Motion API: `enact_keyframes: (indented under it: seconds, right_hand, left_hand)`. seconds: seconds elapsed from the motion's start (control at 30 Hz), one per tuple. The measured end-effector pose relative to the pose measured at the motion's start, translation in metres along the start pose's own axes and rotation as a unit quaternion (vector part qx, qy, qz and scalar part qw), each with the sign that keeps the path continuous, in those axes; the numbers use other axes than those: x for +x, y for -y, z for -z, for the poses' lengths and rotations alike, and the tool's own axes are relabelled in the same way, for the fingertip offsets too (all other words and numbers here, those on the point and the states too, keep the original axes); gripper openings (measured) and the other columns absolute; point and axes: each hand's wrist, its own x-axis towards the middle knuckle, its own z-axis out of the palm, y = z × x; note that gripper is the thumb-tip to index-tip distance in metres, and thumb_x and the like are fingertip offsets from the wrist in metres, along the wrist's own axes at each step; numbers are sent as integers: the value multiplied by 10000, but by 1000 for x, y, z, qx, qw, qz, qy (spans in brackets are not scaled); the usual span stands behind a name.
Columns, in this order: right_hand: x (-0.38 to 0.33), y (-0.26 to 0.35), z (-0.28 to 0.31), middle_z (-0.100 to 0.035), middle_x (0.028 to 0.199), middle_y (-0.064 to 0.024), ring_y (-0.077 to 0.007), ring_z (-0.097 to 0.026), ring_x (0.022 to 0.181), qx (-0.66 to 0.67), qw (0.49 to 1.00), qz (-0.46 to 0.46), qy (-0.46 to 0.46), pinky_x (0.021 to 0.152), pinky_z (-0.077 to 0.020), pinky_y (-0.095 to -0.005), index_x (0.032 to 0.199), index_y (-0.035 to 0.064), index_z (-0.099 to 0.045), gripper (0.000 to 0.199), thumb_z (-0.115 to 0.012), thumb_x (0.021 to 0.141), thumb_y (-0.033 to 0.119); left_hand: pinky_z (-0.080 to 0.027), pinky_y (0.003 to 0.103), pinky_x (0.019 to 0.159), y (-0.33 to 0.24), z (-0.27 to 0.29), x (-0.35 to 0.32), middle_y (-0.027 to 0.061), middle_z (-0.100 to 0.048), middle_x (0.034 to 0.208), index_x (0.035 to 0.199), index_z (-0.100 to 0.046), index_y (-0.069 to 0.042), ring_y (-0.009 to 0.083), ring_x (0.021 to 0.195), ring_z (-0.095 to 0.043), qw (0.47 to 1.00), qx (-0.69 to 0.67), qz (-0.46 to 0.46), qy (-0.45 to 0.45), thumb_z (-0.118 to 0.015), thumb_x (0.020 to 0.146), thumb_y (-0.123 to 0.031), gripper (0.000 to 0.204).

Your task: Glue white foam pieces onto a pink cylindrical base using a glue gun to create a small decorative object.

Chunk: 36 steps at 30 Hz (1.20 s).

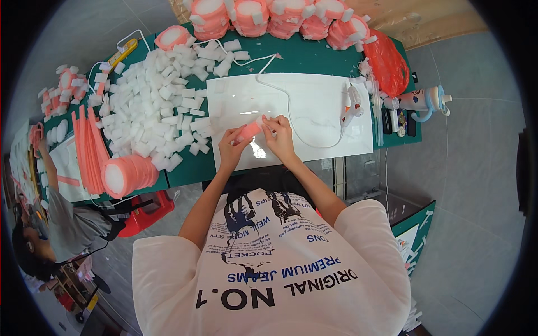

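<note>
Pink foam strip, small, soft, partly hidden by fingers; exact shape hard to make out. Pinched between left hand and right hand, both closed on it, over white glossy board. White foam blocks heaped left; glue gun right.

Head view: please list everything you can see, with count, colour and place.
Small pink foam strip: one, held by both hands.
White rectangular work board: one, table centre.
White foam blocks: many, heaped left of board.
Pink-and-white foam rings: several, stacked along far edge.
Pink foam roll: one, near left edge.
White glue gun: one, board's right side.
Red plastic bag: one, right end.
Green table: one.
Co-worker: one, far left.
Left hand, right hand: on strip.
</note>
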Motion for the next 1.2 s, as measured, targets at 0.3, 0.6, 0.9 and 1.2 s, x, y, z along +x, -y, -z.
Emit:
enact_keyframes:
  seconds: [0.3,0.6,0.9,1.2]
  right_hand:
    - [6,-7,6,-494,766,-122,-228,-492,700,-2,999,-13,31,599,-417,-287,941,12,-601,234,-577,709,30]
    - [47,-31,22,-560,886,-108,-166,-534,708,30,956,-170,237,625,-447,-260,1016,9,-564,275,-530,769,125]
    - [16,-77,4,-595,803,-75,-116,-562,698,204,864,-395,235,625,-454,-242,914,-40,-590,238,-569,740,121]
    - [2,-77,-9,-622,747,-95,-140,-585,660,79,905,-397,131,596,-456,-251,838,-20,-619,251,-637,686,179]
  left_hand:
    - [-415,229,625,0,6,9,65,-490,903,1174,-475,-134,148,755,-491,992,56,-83,69,-631,678,-47,527]
    - [-433,256,613,-7,23,41,106,-517,910,1246,-365,-127,173,698,-513,981,124,-100,112,-576,692,-29,601]
    - [-428,335,742,37,13,51,159,-422,1100,1086,-441,-67,274,887,-507,956,239,-159,60,-624,663,-91,462]
    - [-186,542,939,16,-14,20,156,-252,1315,1205,-405,-123,328,1205,-234,853,470,-219,61,-532,740,-370,542]
